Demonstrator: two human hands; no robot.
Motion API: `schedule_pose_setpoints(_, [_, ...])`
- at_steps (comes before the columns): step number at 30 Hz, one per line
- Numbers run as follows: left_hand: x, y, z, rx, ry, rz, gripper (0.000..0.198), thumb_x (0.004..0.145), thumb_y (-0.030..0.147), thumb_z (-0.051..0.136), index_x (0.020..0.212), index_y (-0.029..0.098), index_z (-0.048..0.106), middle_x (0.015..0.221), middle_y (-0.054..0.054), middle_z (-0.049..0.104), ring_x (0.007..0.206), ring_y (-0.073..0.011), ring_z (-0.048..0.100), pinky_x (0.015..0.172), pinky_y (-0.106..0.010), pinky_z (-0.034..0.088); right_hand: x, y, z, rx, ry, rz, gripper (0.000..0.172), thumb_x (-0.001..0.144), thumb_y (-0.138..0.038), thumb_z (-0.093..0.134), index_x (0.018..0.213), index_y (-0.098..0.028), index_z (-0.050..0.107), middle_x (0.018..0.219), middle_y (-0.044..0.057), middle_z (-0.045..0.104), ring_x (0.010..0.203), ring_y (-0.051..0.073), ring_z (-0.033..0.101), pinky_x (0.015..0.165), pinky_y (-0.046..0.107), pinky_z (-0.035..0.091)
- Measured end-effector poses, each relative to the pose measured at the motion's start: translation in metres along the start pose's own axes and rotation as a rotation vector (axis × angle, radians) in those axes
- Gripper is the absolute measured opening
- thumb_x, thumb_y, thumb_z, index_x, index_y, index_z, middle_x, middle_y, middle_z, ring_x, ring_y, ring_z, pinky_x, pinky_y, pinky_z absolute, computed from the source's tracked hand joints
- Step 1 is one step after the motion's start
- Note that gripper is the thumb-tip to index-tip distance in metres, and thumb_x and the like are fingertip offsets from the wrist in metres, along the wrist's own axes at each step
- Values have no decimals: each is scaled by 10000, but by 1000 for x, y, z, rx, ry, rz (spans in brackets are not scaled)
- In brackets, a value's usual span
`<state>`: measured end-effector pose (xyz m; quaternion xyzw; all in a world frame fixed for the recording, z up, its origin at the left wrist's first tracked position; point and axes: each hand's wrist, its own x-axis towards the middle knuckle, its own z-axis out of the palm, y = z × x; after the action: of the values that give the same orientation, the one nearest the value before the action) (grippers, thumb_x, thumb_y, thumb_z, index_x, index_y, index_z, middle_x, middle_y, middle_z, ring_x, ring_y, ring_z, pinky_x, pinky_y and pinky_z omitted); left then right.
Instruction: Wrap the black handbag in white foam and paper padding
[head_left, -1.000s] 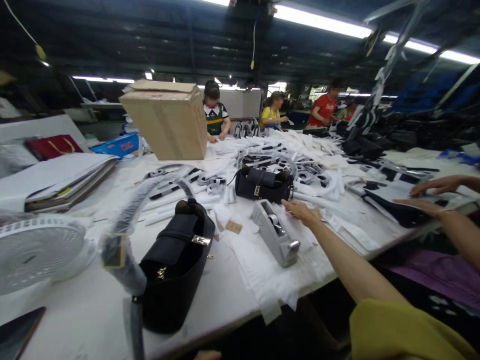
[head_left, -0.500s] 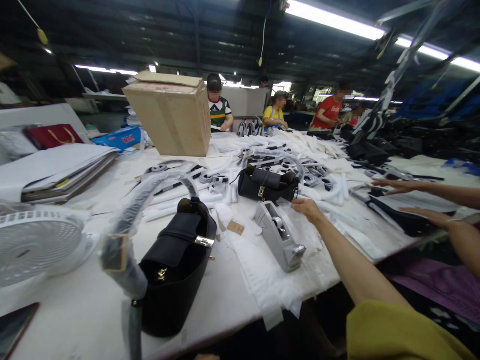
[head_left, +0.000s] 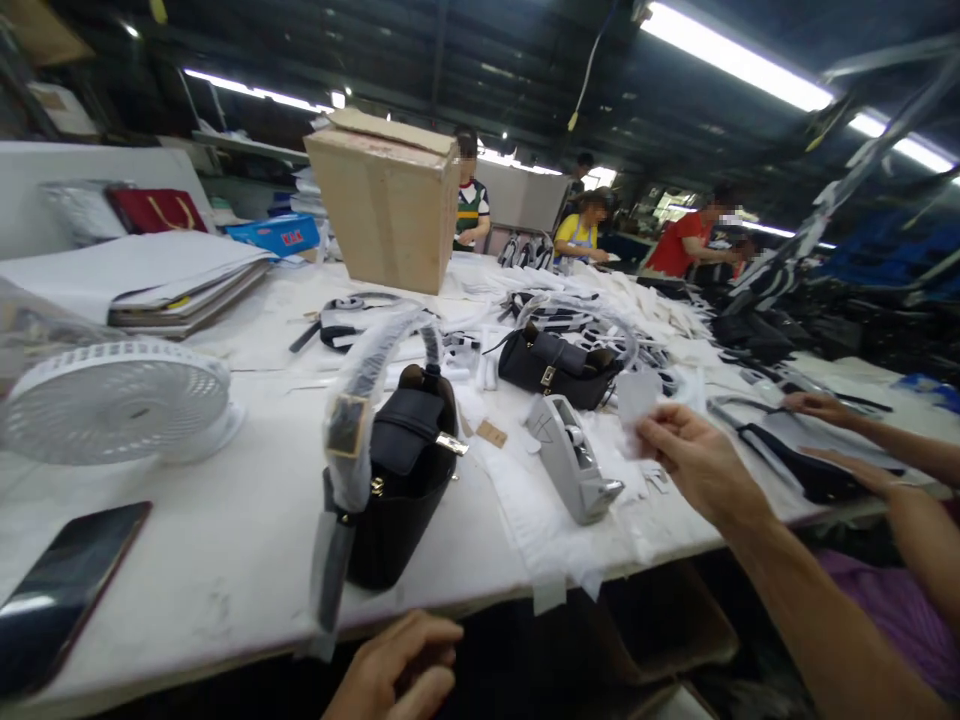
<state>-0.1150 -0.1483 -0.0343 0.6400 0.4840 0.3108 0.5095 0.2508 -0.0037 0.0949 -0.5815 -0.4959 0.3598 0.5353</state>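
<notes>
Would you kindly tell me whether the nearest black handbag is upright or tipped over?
Upright: the black handbag stands on the white table, its mouth facing up and its plastic-wrapped handle arching above.

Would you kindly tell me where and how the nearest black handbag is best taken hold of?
Probably by the top of its plastic-wrapped handle, from above: the handle arches up over the black handbag, leaving a gap beneath.

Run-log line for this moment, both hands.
right hand: pinches whitish sheet | left hand: loosely curled by nearest black bag, no object visible | tape dispenser: on table, untouched
</notes>
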Motion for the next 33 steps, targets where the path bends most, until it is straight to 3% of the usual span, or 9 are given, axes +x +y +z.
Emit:
schedule_pose_setpoints(5, [-4, 46, 2, -438, 45, -13, 457, 744, 251, 712, 1194, 251, 629, 1206, -54, 641, 1088, -233, 598, 951, -324, 469, -142, 11, 103, 3, -292, 290, 365, 619, -451, 866, 801, -173, 714, 676, 19, 703, 607, 154, 635, 568, 230, 505])
schedule_pose_setpoints(9, [-20, 34, -3, -748, 303, -54, 268, 751, 384, 757, 805, 165, 612, 947, -50, 635, 866, -178, 596, 812, -279, 473, -213, 36, 175, 109, -500, 474, 384, 650, -500, 830, 792, -166, 706, 680, 24, 705, 597, 148, 613, 558, 233, 478])
schedule_pose_setpoints(15, [-67, 0, -42, -895, 528, -165, 305, 821, 420, 714, 796, 170, 541, 867, -25, 653, 815, -143, 622, 817, -265, 489, -215, 47, 214, 97, -616, 395, 397, 680, -511, 809, 828, -153, 721, 754, 55, 731, 702, 191, 662, 681, 296, 538])
schedule_pose_setpoints(19, [-86, -12, -43, -1067, 568, -221, 414, 757, 437, 774, 764, 191, 442, 653, 54, 558, 545, -73, 542, 564, -184, 443, -230, 46, 235, 153, -635, 540, 452, 617, -525, 847, 804, -151, 674, 693, 52, 719, 611, 179, 664, 622, 301, 539])
schedule_pose_setpoints(23, [-102, -49, -17, -1013, 386, -385, 406, 851, 587, 569, 773, 226, 402, 459, 116, 370, 333, -63, 297, 377, -183, 271, -274, 67, 245, 282, -883, 689, 440, 644, -529, 831, 739, -169, 596, 690, 52, 713, 623, 174, 673, 626, 285, 506])
schedule_pose_setpoints(25, [-110, -81, -9, -788, 270, -511, 394, 821, 594, 560, 796, 223, 430, 505, 98, 420, 347, -74, 333, 366, -192, 246, -282, 90, 240, 208, -952, 723, 447, 649, -555, 806, 736, -177, 584, 705, 62, 714, 649, 196, 681, 637, 301, 502])
schedule_pose_setpoints(29, [-120, -132, -15, -265, 243, -538, 311, 772, 401, 628, 999, 199, 559, 633, 59, 545, 466, -103, 483, 449, -208, 319, -264, 148, 238, -372, -830, 338, 384, 781, -453, 683, 1058, -188, 657, 1058, 121, 720, 966, 272, 681, 838, 387, 516])
schedule_pose_setpoints(31, [-118, -142, -20, -177, 168, -502, 267, 762, 323, 632, 1000, 203, 615, 671, 40, 570, 543, -107, 525, 487, -203, 332, -257, 173, 244, -628, -864, 122, 597, 735, -325, 732, 1297, -196, 576, 1363, 153, 586, 1252, 315, 544, 1023, 432, 419])
schedule_pose_setpoints(33, [-114, -145, -22, -159, 89, -516, 226, 798, 341, 587, 963, 194, 636, 628, 38, 558, 509, -106, 521, 466, -201, 326, -255, 187, 253, -769, -954, 56, 767, 718, -275, 750, 1427, -200, 467, 1466, 164, 491, 1307, 330, 496, 1054, 442, 379])
